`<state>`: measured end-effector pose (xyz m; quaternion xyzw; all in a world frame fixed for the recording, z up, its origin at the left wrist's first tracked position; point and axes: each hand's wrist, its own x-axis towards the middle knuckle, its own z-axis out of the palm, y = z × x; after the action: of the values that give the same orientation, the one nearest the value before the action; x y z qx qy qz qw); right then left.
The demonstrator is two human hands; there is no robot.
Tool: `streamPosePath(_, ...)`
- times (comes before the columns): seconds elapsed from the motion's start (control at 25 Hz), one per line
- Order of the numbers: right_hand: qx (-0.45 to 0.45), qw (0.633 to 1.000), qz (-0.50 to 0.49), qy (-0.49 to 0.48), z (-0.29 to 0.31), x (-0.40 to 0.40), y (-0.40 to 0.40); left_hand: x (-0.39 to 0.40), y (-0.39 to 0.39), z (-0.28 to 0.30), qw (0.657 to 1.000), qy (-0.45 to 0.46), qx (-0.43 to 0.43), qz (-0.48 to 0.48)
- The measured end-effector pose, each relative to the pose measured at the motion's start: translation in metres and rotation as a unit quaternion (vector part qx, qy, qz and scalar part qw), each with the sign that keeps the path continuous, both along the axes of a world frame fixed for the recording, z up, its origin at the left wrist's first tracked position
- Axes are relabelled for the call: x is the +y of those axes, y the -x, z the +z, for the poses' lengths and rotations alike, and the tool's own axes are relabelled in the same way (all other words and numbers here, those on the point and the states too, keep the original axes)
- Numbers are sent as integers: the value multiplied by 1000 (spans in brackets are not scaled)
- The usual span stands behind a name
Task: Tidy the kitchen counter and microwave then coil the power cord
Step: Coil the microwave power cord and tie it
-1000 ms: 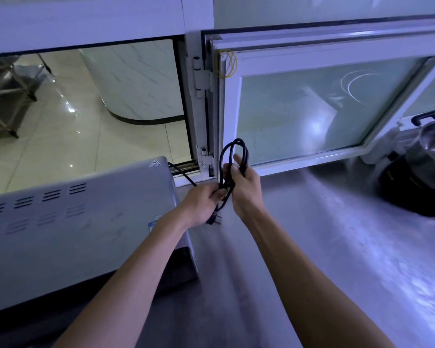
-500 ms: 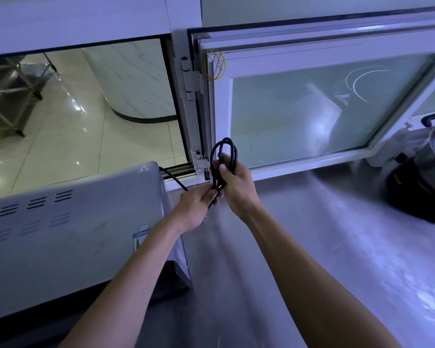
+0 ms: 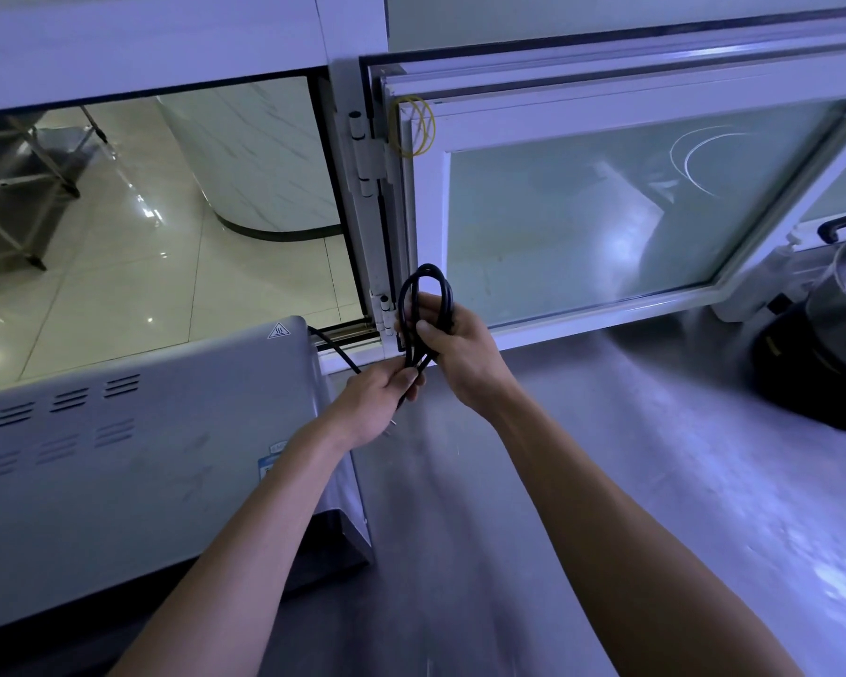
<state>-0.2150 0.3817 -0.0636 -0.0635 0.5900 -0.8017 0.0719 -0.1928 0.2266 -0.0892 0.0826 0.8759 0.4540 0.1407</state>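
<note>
The black power cord (image 3: 423, 305) stands in small loops above the curled fingers of the right hand (image 3: 453, 346), which grip its gathered strands, while just below them the left hand (image 3: 379, 403) pinches the lower run, trailing behind the microwave (image 3: 133, 456) on the counter (image 3: 631, 481).

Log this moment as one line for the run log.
step: coiling power cord | right hand: holds loops | left hand: grips cord's lower strands | microwave: left on counter
</note>
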Motion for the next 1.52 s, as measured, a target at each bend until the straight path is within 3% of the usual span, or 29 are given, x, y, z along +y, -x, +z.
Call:
streamPosePath(0.16,0,999,30,28,7,-1,3,-2,1,1,999,-46,-7,1)
streamPosePath(0.6,-33,994,79,63,6,8,11,4,-2,4,998,-53,-24,25)
streamPosePath(0.92,24,994,101,-30,19,35,8,21,-2,11,996,-64,0,65)
streamPosePath(1.12,13,985,-38,-166,34,48,3,25,-1,18,994,-59,4,90)
streamPosePath(1.24,69,968,-97,-223,48,49,-1,24,-5,23,991,-80,7,103)
streamPosePath(1.52,136,945,-129,-267,91,37,-5,15,-10,50,982,-123,49,135)
